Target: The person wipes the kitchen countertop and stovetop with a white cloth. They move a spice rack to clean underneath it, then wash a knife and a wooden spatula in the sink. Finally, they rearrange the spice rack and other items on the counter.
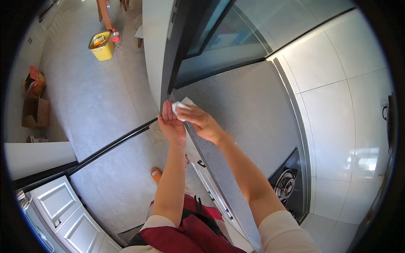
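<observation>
My right hand (201,121) grips a crumpled white cloth or paper wipe (182,106) at the far-left corner of the grey speckled countertop (250,98). Just left of it, my left hand (172,125) is held palm up with nothing in it, by the counter's front edge. Its fingertips reach close to the wipe; whether they touch it I cannot tell. Below the counter edge runs a white cabinet front with a black handle (201,163).
A black gas hob (286,186) is set into the counter at right, before a tiled wall (329,117). A dark-framed glass partition (227,50) borders the counter's far end. On the floor stand a yellow bin (103,52), a plastic bottle (115,38) and cardboard boxes (35,110).
</observation>
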The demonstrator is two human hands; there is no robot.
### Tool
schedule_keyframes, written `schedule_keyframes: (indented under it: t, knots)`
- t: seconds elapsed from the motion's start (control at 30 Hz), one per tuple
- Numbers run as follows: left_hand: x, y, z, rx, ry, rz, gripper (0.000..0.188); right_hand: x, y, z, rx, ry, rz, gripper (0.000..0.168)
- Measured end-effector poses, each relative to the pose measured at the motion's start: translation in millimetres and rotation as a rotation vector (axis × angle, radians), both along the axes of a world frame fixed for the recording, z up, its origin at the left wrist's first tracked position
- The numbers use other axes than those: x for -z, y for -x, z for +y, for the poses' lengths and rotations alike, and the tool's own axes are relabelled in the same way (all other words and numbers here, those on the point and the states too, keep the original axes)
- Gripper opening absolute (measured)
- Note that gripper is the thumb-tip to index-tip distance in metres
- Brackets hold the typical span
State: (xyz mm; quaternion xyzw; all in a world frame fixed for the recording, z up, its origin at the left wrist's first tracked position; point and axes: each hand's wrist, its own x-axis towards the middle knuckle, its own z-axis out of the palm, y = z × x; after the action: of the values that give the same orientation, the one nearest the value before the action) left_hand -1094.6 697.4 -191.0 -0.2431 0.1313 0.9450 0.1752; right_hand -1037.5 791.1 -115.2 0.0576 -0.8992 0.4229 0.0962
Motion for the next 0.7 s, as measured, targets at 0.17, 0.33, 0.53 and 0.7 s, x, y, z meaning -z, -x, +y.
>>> schedule_keyframes:
  t: [0.17,0.33,0.53,0.7]
  knots:
    - [15,-25,-2,0.019,-0.013,0.027,0.056,-20,-53,3,0.053,0.199,-0.336,0.049]
    - [-23,-37,-8,0.039,0.035,-0.057,0.054,-10,-179,165,0.48,0.659,0.043,0.037]
    - [-25,-50,0,0.001,0.105,-0.04,0.056,4,-240,282,1.345,-0.042,-0.265,0.042]
    - [-13,-54,-2,-0.036,0.126,0.041,0.056,16,-131,176,0.398,0.161,0.05,0.056]
